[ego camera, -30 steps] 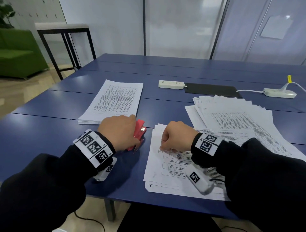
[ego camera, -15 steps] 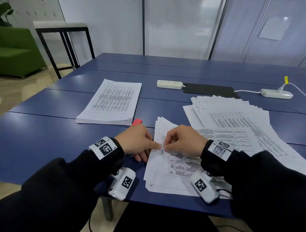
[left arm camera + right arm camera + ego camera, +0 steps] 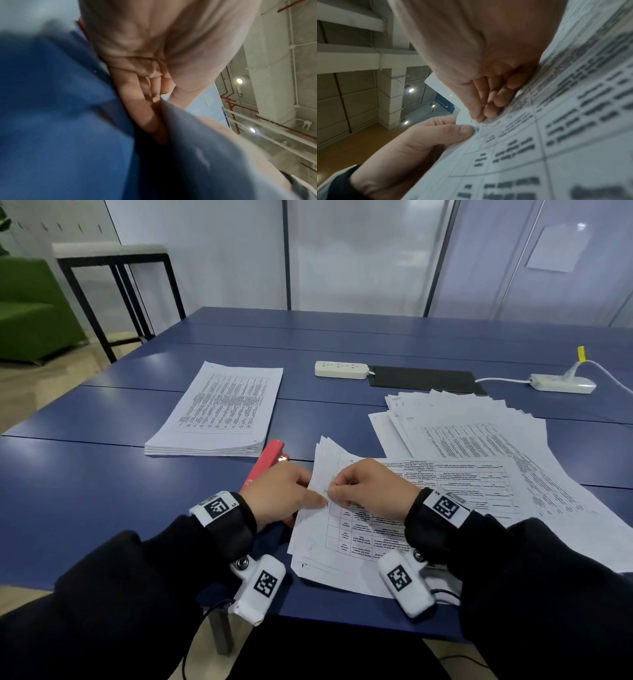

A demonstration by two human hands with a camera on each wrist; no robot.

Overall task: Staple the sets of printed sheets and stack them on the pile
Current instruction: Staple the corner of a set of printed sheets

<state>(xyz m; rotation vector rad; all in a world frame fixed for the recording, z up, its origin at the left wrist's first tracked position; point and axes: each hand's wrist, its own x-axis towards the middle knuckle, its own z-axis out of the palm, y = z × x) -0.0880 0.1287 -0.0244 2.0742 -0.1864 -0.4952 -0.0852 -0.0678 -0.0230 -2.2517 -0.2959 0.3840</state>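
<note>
Both my hands, left [image 3: 284,494] and right [image 3: 371,491], now pinch the white printed sheets [image 3: 359,529], the red plastic stapler [image 3: 265,465] let go moments earlier, suggesting stacking comes next.

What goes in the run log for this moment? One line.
left hand: pinches white printed sheet set corner | right hand: pinches same corner | red stapler: on blue table
</note>
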